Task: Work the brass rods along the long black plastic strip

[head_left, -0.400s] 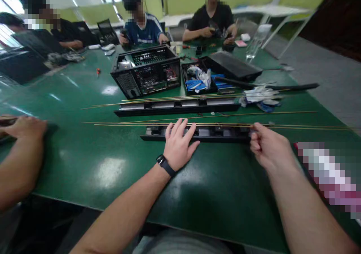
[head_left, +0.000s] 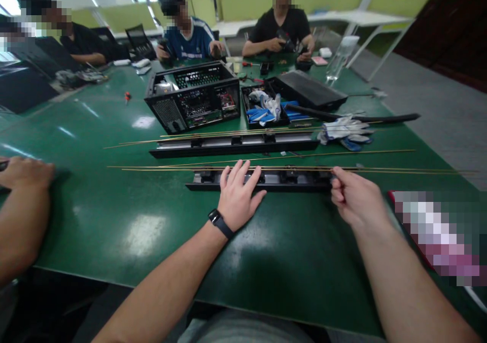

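Left hand (head_left: 239, 201): my grip lies fingers apart across the black channel (head_left: 283, 186).
Right hand (head_left: 355, 197): pinched together at its end, contents hidden.

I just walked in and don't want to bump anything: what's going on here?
A person's left hand is spread over the nearer black channel and thin brass-coloured rods. Their right hand is closed at the channel's right end; exactly what it grips is hidden. Beyond, a second black channel lies in front of an open computer case.
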Tool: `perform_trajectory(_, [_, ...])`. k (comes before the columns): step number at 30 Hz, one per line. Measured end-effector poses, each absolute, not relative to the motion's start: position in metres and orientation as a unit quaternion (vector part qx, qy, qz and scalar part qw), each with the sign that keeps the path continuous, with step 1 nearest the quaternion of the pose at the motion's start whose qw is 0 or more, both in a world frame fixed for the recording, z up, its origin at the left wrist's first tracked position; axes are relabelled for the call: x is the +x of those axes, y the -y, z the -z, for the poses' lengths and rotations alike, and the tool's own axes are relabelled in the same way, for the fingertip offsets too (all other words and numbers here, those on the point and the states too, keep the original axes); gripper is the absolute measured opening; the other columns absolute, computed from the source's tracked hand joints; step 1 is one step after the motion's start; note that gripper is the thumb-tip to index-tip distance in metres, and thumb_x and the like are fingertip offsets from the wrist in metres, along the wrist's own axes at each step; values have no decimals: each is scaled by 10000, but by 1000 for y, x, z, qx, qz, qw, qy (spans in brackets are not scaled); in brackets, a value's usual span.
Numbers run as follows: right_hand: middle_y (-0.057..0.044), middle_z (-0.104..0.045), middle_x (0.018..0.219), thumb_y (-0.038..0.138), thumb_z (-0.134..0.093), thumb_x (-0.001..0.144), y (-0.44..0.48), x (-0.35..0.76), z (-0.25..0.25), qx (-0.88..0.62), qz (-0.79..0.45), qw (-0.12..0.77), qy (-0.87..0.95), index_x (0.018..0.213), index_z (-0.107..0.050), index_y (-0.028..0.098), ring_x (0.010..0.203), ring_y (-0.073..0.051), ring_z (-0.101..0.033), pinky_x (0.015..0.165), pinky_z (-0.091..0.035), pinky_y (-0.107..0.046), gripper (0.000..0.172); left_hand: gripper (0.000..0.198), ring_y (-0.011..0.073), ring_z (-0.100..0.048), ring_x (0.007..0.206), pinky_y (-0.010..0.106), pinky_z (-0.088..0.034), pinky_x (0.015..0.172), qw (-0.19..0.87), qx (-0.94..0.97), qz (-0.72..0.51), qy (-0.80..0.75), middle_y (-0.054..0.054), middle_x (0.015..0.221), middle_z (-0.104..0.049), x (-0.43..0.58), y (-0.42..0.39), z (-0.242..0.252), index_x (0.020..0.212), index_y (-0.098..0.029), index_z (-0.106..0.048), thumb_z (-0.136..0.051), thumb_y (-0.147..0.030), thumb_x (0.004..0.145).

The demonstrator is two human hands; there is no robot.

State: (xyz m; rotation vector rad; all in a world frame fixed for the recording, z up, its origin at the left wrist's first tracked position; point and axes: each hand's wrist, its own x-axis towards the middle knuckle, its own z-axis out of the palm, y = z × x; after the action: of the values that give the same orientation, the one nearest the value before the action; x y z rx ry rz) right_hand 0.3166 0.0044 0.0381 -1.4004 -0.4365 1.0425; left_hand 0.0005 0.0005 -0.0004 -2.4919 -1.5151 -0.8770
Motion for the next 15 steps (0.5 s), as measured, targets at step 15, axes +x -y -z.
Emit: perform_trajectory(15, [69, -612, 644, 312, -1056, 998, -5, 319, -36, -607, -440, 633, 191, 885, -690, 237, 401, -67, -485, 339, -295, -121, 390, 595, 452, -613, 1797, 705, -422, 1509, 47, -818, 285, 498, 209, 1866, -700, 0, -1, 0, 1758, -271, -760, -823, -381, 1177])
